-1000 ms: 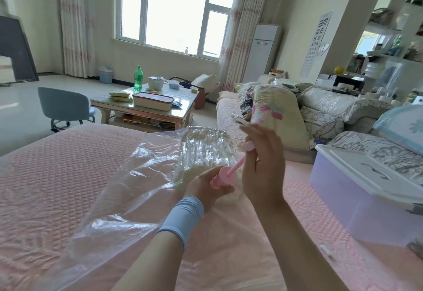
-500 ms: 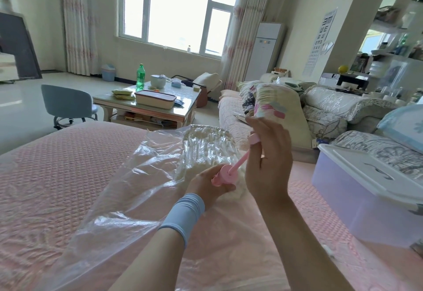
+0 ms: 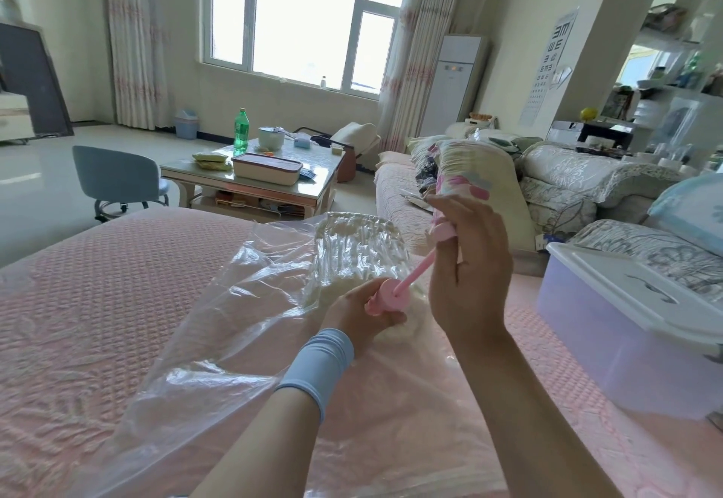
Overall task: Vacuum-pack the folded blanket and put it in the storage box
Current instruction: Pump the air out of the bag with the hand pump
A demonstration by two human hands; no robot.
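- Head view, centre of frame: left hand (image 3: 362,315) gripping the body of the pink pump (image 3: 387,298), pressed down onto the bag (image 3: 219,302). Blue wristband (image 3: 319,364) on that wrist.
- Right hand (image 3: 467,266) just right of centre, raised, fingers wrapped round the pump handle (image 3: 442,230); the rod (image 3: 412,274) is drawn out and slants up-right from the body.
- Bag: clear plastic, crumpled, lying on the pink bed (image 3: 98,302), spreading from centre to lower left of frame.
- Blanket (image 3: 356,247), cream, inside the bag at its far end, upper centre; plastic is wrinkled tight over it. Left hand and pump sit against its near edge.
- Box (image 3: 626,345): translucent, with white lid (image 3: 641,290) on top, on the bed at right of frame, apart from bag and hands.
- Background, upper half: desk (image 3: 324,168) with a green bottle (image 3: 241,131) and a tray (image 3: 268,168), grey chair (image 3: 117,180) to its left, sofa (image 3: 567,184) piled with bedding at right, window (image 3: 305,12) top centre.
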